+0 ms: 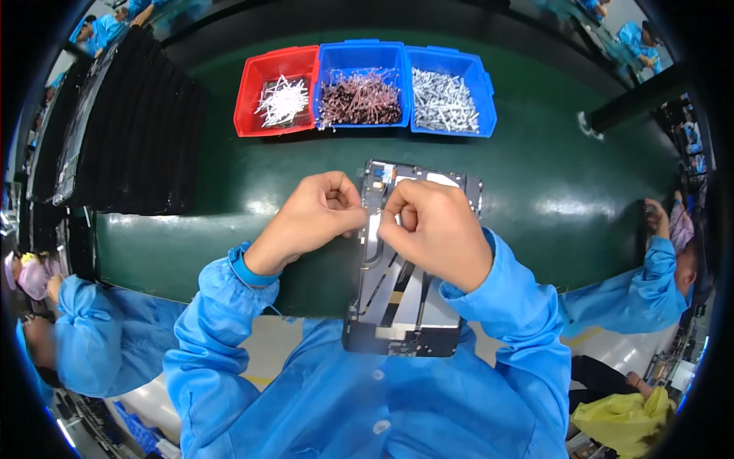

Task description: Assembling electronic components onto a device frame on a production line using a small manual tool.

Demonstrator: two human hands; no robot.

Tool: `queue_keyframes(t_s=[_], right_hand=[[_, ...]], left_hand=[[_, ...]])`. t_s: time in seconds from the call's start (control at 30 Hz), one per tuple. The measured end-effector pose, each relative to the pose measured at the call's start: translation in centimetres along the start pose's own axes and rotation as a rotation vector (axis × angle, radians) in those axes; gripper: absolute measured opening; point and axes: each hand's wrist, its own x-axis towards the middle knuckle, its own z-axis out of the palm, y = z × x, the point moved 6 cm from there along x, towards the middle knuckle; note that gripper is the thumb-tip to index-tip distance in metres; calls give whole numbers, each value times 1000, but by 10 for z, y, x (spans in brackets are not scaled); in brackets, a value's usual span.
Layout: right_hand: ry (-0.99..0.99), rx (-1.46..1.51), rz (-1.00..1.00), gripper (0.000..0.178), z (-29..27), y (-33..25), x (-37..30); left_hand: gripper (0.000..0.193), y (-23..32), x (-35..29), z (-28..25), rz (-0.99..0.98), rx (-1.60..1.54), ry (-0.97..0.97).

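An opened tablet-like device (413, 298) with a dark frame, silvery inner panels and dark ribbon strips lies in front of me, its near end jutting past the table's front edge. My left hand (317, 210) is closed in a pinch at the device's upper left edge. Over its upper part, my right hand (440, 226) is also pinched, fingertips close to the left ones. Whatever sits between either set of fingertips is too small or hidden to make out. The right hand covers part of the device's upper middle.
Beyond the device stand a red bin (243, 107) of white slender pieces, a blue bin (362, 52) of pinkish-dark ones and another blue bin (489, 115) of grey-white ones, on the green table (550, 183). Black stacked trays (130, 130) rise at left. Co-workers sit on both sides.
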Motion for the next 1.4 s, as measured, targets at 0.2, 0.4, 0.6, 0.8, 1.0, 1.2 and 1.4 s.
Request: queue_keyframes(t_s=[0.2,0.4,0.6,0.8,1.0,1.2,1.4], right_hand=[[302,-240,10,13,-66,53,68],[193,-608,44,11,-53,78,83],[125,-553,204,9,-55,82,91],[122,-584,157,12,-58,84,91],[344,-455,-2,14,-74,88,85],[358,-33,100,16,-83,88,73],[51,822,339,18,-56,42,28]], left_hand=[[14,-13,-1,1,6,-33,-10],[23,-39,-45,8,86,-283,115],[38,-33,-94,27,164,250,286],[39,-42,-97,42,172,231,271],[43,-34,-96,36,202,227,290],[40,13,-80,20,414,273,478],[26,30,-33,40,351,-177,192]])
